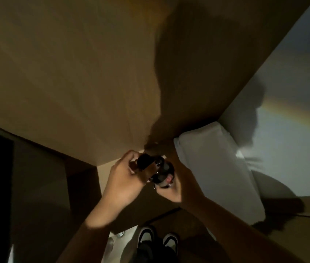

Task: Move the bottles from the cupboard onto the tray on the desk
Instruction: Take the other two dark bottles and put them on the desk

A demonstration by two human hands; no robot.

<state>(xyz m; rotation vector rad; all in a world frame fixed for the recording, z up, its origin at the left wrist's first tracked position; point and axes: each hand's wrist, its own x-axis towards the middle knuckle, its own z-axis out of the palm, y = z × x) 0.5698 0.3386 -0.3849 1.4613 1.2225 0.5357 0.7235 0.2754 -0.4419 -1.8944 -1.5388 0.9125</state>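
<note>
cupboard (74,73): big brown wood panel, fills top of view, dim light
white block (216,168): pale object right of hands, can't tell what it is
shoes (158,242): below, person standing
left hand (125,179): fingers curled round a dark bottle (143,162), near its top
right hand (175,186): wrapped round second dark bottle (162,173), red label showing
bottles: both held in air, touching each other, in front of cupboard; tray and desk not in view
risk: glass knocking together, slip in poor light; blurred frame suggests fast motion
</note>
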